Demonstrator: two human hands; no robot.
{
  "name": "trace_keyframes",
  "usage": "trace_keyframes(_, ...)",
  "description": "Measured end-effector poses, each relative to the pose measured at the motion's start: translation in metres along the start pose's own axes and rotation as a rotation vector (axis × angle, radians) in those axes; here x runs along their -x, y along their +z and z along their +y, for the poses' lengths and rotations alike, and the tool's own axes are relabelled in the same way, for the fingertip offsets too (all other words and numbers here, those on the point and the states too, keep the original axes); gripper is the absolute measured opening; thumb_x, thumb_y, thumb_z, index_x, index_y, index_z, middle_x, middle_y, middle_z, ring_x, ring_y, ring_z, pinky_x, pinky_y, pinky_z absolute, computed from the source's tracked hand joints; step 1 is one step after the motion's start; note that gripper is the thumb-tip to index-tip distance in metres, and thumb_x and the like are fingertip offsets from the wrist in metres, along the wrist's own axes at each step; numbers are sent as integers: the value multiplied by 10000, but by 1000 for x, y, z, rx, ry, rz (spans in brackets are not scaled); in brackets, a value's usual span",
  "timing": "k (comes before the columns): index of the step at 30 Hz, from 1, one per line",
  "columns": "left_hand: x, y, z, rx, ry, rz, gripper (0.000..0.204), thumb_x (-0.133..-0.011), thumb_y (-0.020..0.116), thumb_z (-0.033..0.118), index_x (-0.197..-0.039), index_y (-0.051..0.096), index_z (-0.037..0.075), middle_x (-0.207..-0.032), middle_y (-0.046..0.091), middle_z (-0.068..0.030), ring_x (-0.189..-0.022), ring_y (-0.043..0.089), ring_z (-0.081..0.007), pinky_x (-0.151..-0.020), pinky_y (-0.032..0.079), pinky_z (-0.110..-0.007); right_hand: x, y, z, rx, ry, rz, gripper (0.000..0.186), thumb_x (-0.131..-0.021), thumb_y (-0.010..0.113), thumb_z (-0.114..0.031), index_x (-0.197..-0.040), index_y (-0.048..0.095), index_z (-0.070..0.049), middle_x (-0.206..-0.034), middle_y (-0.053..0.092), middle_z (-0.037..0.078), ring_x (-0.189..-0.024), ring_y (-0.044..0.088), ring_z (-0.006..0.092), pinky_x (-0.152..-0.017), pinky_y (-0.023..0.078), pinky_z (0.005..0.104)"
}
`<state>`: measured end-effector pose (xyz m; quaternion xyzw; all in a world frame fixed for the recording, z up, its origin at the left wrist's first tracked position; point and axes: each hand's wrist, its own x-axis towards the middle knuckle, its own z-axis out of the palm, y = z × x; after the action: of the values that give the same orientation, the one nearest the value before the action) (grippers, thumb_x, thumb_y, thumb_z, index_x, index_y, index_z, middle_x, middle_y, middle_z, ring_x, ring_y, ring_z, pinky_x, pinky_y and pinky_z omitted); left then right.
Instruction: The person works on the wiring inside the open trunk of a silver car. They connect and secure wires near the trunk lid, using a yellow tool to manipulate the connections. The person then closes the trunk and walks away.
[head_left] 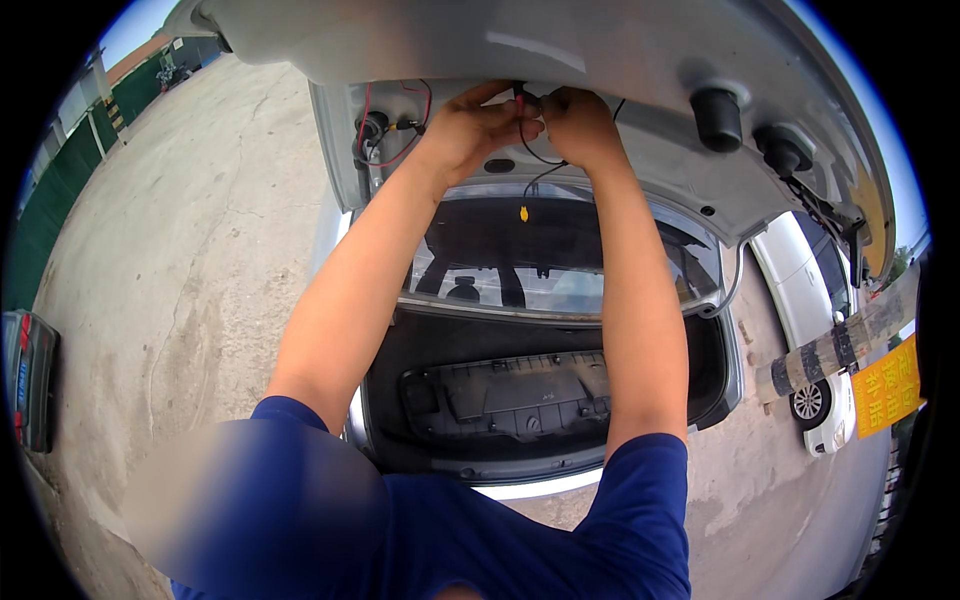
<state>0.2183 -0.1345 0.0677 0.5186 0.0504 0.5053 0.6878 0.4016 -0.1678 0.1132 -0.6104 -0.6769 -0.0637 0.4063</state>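
Observation:
Both arms reach up to the inner side of the raised trunk lid [560,45]. My left hand [462,135] pinches a thin black cable [524,135] near a small red-and-black piece. Close beside it, my right hand [583,130] is closed with its fingers curled toward the same spot; what they grip is hidden. From between the hands the cable loops down, and a yellow plug [523,213] dangles below on a black lead. Left of my left hand, red wires [366,115] hang from an opening in the lid, near a dark connector [404,125].
Below lies the open trunk [400,450] with a black plastic trim panel [520,395] in it. The rear window [500,250] is beyond. A white car [800,270] and a striped pole [850,340] with a yellow sign [888,390] stand right; a dark car [38,380] is far left.

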Motion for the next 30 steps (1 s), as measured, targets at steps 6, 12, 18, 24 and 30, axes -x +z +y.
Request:
trace_keyframes(6,-8,-15,9,-156,0,-158,333,-1110,589,152,-1361,642,-60,-1182,751,-140,-1145,703,-248,-1027,548,-416,-1,-13,-6,-390,214,-478,351,-1065,579,-287,-1053,741,25,-948,783,168,-771,750,216,-718,599,350)
trace_keyframes(12,-2,-10,31,-936,199,-26,208,-1060,620,139,-1113,736,-25,-922,738,-110,-850,691,-213,-806,543,-371,19,-28,-26,-676,274,-446,331,-1086,606,-293,-1066,730,14,-874,766,112,-696,692,158,-649,540,318)
trace_keyframes(18,4,-3,32,-1114,475,39,211,-996,625,167,-1021,739,-9,-872,719,-184,-805,685,-310,-782,536,-438,25,-2,-22,-206,-75,-151,237,-1008,693,-271,-1056,759,-49,-817,763,116,-708,714,277,-663,539,410)
trace_keyframes(24,27,31,22,-1294,486,173,243,-994,586,222,-975,684,0,-902,715,-229,-862,688,-431,-781,534,-509,30,29,-21,216,-185,227,234,-943,764,-314,-935,713,-85,-832,763,127,-742,720,362,-667,546,460)
trace_keyframes(30,97,97,7,-1117,284,-106,201,-1006,624,197,-935,635,9,-755,650,-197,-691,606,-396,-666,472,-484,36,32,-23,-92,-9,186,292,-949,775,-331,-911,691,-54,-753,727,107,-684,685,280,-660,516,409)
